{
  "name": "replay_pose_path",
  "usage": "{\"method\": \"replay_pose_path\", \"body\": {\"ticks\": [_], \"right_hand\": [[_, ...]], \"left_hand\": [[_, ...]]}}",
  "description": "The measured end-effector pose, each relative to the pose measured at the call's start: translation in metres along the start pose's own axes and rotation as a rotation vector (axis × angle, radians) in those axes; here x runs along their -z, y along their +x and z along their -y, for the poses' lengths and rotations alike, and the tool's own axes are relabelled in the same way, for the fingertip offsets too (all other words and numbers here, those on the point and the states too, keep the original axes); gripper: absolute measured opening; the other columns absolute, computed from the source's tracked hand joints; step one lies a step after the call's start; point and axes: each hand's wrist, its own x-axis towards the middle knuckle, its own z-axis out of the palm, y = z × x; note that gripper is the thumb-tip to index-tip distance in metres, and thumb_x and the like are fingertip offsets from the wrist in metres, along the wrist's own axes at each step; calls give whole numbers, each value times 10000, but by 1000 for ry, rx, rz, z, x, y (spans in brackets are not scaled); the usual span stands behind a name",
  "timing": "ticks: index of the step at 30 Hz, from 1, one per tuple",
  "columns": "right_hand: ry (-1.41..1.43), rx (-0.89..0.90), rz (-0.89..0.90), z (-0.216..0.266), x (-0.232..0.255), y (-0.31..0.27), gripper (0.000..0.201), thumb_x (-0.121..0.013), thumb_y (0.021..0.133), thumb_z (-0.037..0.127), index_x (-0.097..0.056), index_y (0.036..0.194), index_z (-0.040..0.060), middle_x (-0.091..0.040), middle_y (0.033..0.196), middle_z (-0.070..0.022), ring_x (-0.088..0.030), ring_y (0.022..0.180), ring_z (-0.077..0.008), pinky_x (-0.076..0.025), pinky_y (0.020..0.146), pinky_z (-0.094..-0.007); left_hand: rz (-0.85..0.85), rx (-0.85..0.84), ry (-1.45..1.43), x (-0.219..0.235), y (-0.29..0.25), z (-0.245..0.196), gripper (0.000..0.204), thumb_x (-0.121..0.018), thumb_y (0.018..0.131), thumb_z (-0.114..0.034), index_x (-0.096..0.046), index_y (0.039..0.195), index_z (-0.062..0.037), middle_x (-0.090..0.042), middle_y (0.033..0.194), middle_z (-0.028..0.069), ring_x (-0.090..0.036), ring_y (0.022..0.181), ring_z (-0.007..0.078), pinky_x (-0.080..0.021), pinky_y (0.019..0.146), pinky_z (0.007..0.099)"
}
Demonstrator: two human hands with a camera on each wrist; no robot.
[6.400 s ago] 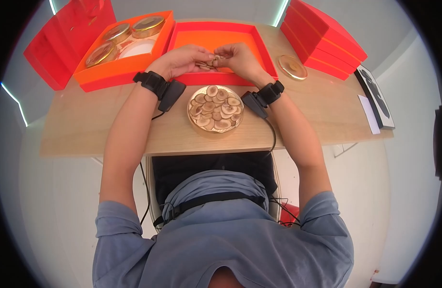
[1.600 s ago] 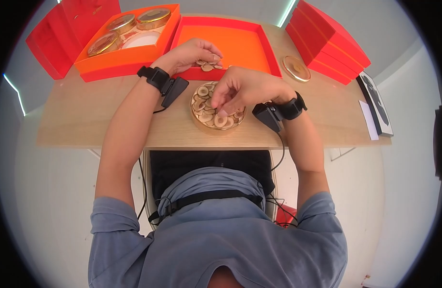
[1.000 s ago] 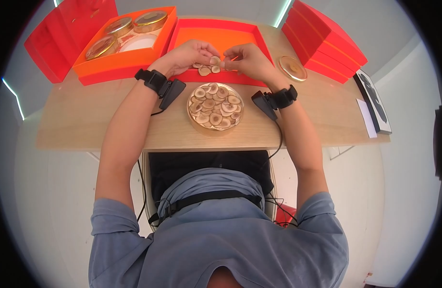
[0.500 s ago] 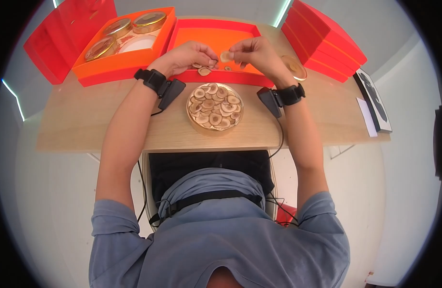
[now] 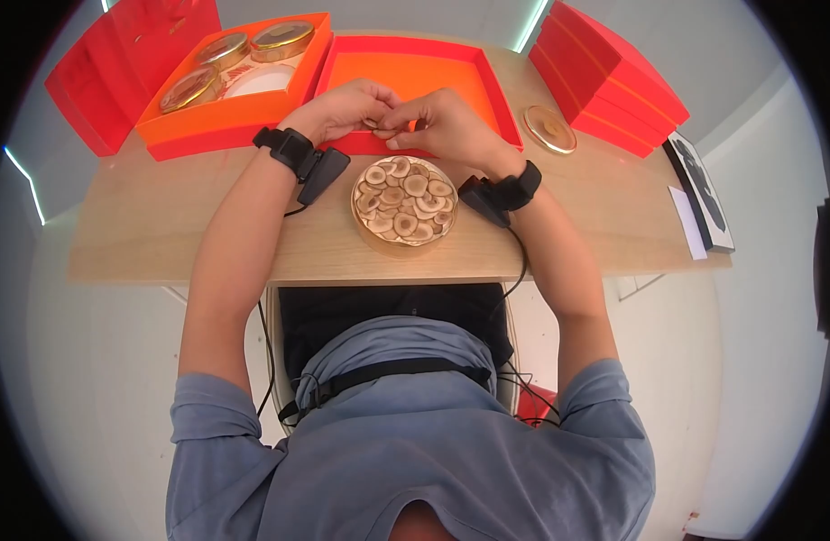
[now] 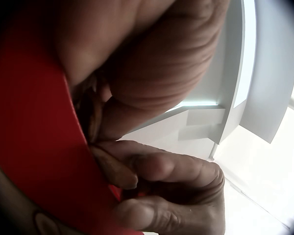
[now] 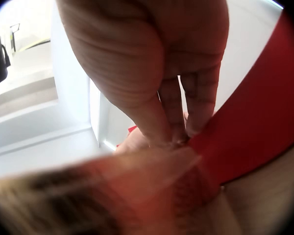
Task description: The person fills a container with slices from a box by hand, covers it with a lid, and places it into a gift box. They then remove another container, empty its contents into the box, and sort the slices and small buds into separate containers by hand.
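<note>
Both hands meet over the near edge of a shallow red tray with an orange inside point(image 5: 415, 68). My left hand point(image 5: 343, 108) grips several dried slices, mostly hidden by its fingers; one brown edge point(image 6: 94, 117) shows in the left wrist view. My right hand point(image 5: 451, 131) has its thumb and forefinger around a dried slice point(image 6: 116, 170) at the left fingertips. Below them, on the table, stands a round gold-rimmed jar point(image 5: 401, 247), filled to the top with pale round slices point(image 5: 406, 203) that have brown centres.
At the left, an orange box point(image 5: 216, 122) holds 3 gold-lidded jars point(image 5: 282, 38) and a white round recess point(image 5: 260, 79). A red panel point(image 5: 117, 81) stands behind it. Right: a clear gold-rimmed lid point(image 5: 550, 129), stacked red boxes point(image 5: 604, 81), white paper point(image 5: 687, 221), a framed picture point(image 5: 702, 189).
My right hand has risen from the jar to the left hand, held a slice up to the right, then come back left to the slices there. My left hand has stayed over the tray edge.
</note>
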Motion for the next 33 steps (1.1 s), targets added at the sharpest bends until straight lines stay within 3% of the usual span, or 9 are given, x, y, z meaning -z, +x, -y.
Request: {"method": "replay_pose_path", "body": {"ticks": [4,7,10,13,16,19,25,31,33], "right_hand": [[-99,31,-12,-2,-3,3,158,-723,793,62,-750,948,75,-703,757,-105,-666,690,-160,-523,664,-304],[101,-96,-89,0,4,0,140,-717,801,48,-742,938,31,-711,759,-96,-675,707,-143,-531,671,-285],[252,-309,-65,23,26,-5,142,-731,798,46,-736,929,-9,-718,778,-88,-674,704,-127,-540,654,-258],[407,-346,239,24,38,-11,174,-763,783,65,-729,922,-34,-715,788,-82,-675,693,-122,-551,635,-240],[368,-380,385,39,35,-13,174,-772,770,52,-731,920,-27,-715,786,-85,-680,691,-119,-557,618,-239],[387,-353,417,47,27,-14,150,-775,778,37,-722,897,-40,-712,763,-63,-659,650,-81,-519,586,-215],[404,-388,431,44,35,-14,133,-758,785,17,-719,896,-45,-713,777,-71,-666,665,-96,-532,614,-222],[369,-365,579,42,35,-19,141,-737,802,17,-711,925,-47,-709,822,-65,-668,727,-106,-541,622,-235],[385,-411,526,41,40,-18,150,-732,809,28,-708,936,-47,-706,832,-62,-668,736,-107,-541,628,-238]], "left_hand": [[13,4,11,-1,-2,-2,117,-613,843,-3,-658,950,4,-656,814,25,-592,701,49,-385,543,168],[30,-16,28,5,2,2,139,-624,843,-6,-665,976,3,-668,841,20,-602,719,48,-425,577,164],[-89,33,35,-11,-5,-6,170,-630,854,0,-677,1018,-7,-679,895,42,-576,728,56,-429,607,185],[-78,19,38,-6,-1,-1,163,-629,870,-19,-678,1025,-14,-683,912,40,-585,759,55,-437,628,184],[-78,16,69,-5,-1,0,163,-619,883,-28,-677,1035,-16,-688,924,41,-591,759,57,-441,635,184],[-72,17,72,-4,-1,0,168,-617,884,-30,-675,1041,-16,-693,939,44,-602,769,58,-438,632,182],[-75,15,52,-5,-3,-2,175,-622,878,-31,-674,1044,-14,-701,940,47,-617,788,58,-441,639,174],[-69,5,65,-3,-2,-1,184,-614,876,-18,-670,1051,-7,-703,961,55,-634,825,73,-458,662,188],[-75,17,51,-4,-3,-1,194,-610,874,-12,-666,1060,-6,-699,991,66,-641,844,85,-470,687,193]]}}
